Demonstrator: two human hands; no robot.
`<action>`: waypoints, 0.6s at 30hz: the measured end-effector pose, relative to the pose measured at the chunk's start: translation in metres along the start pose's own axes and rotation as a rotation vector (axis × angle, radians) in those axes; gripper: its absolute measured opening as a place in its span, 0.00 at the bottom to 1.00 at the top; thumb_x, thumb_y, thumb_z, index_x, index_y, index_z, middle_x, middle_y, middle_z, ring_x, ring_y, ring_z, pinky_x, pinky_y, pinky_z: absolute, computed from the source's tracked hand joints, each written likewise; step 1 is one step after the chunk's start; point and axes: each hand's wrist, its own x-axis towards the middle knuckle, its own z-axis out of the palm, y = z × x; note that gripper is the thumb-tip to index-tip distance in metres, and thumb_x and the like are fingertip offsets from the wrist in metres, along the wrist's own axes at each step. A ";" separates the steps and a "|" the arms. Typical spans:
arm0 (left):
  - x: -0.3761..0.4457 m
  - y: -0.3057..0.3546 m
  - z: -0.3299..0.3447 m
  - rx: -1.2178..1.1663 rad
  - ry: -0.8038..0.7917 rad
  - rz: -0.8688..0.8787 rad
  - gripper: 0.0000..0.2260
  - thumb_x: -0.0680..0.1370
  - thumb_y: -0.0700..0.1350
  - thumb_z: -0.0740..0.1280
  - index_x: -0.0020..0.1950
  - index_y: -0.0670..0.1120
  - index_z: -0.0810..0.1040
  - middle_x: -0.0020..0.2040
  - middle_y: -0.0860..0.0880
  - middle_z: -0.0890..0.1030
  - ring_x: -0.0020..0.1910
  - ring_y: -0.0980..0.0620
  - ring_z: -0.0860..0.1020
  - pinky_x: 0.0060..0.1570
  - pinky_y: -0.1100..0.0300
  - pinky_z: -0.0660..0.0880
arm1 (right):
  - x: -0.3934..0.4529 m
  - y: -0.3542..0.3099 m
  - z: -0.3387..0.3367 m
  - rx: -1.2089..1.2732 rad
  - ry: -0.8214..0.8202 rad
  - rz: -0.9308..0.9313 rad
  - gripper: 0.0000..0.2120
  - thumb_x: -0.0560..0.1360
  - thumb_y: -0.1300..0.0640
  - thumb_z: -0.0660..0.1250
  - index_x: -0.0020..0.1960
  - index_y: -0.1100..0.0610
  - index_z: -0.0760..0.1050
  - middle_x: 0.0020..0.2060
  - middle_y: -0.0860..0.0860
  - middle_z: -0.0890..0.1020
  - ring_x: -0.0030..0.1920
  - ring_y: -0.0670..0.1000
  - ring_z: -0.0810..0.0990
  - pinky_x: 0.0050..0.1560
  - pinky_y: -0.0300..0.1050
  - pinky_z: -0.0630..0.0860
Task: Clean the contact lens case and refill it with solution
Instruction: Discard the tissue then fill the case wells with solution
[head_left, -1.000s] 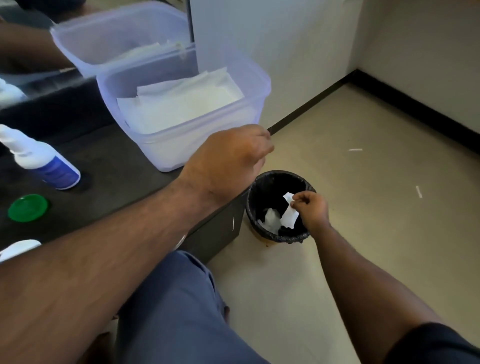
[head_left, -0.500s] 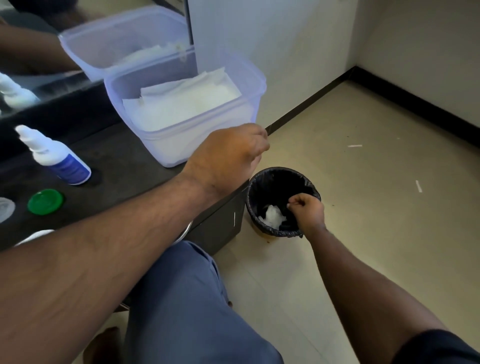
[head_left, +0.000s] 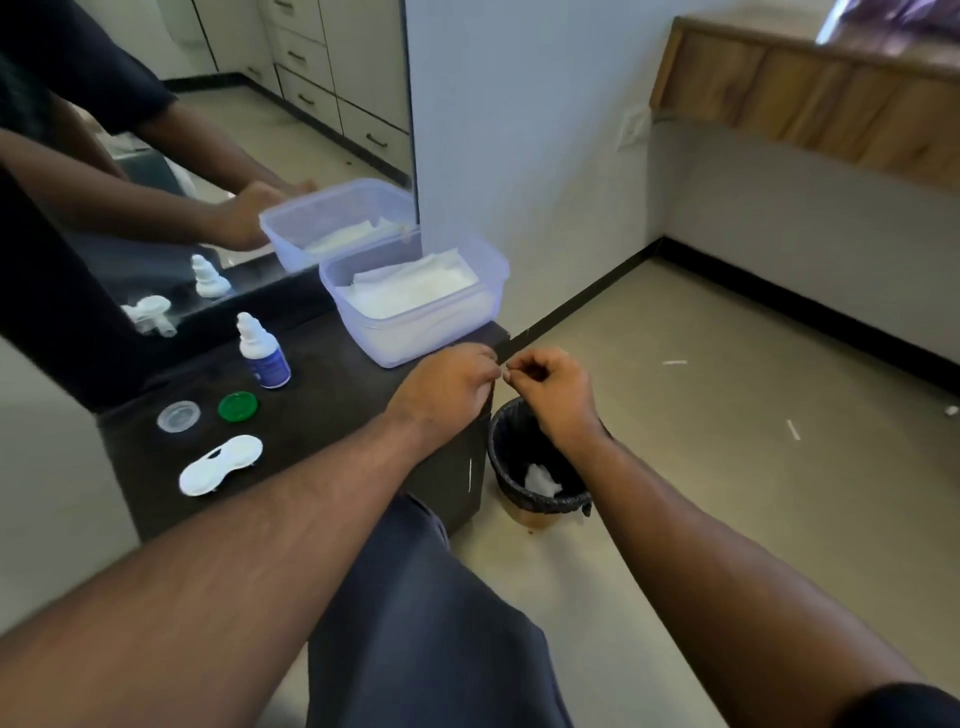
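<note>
The white lens case (head_left: 221, 464) is lying near the surface's (head_left: 337, 405) left front edge, both wells uncovered, nothing touching it. It is probably light, stiff and slick, so gripping the narrow bridge between the wells looks safest. Behind it a clear cap (head_left: 178, 416) and a green cap (head_left: 238, 406) are sitting side by side, and the solution bottle (head_left: 262, 352) is standing upright further back. A tub of tissues (head_left: 415, 299) is occupying the back right corner. The left hand (head_left: 447, 392) and right hand (head_left: 558, 392) are hovering at the right edge, knuckles almost meeting, fingers curled; whether they are pinching anything, I cannot tell. A bin (head_left: 540, 467) is standing on the floor below.
</note>
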 end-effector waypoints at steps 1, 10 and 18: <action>-0.008 -0.001 -0.005 0.004 0.009 -0.009 0.09 0.75 0.35 0.64 0.50 0.38 0.83 0.51 0.42 0.83 0.50 0.44 0.80 0.51 0.48 0.77 | -0.003 -0.005 0.000 0.001 -0.004 -0.010 0.04 0.72 0.61 0.72 0.47 0.55 0.81 0.43 0.48 0.81 0.44 0.41 0.79 0.43 0.25 0.73; -0.090 -0.020 -0.070 0.072 0.255 -0.115 0.08 0.71 0.36 0.64 0.44 0.39 0.84 0.44 0.43 0.83 0.43 0.44 0.81 0.41 0.51 0.79 | -0.034 -0.075 0.040 0.061 -0.133 -0.156 0.04 0.70 0.63 0.72 0.44 0.57 0.81 0.41 0.48 0.83 0.43 0.43 0.81 0.48 0.33 0.76; -0.130 -0.060 -0.116 -0.038 0.619 -0.413 0.07 0.72 0.34 0.68 0.47 0.41 0.84 0.45 0.45 0.84 0.44 0.51 0.80 0.47 0.67 0.74 | -0.033 -0.134 0.124 0.237 -0.298 -0.116 0.11 0.71 0.63 0.73 0.53 0.57 0.80 0.42 0.47 0.83 0.41 0.38 0.79 0.46 0.28 0.74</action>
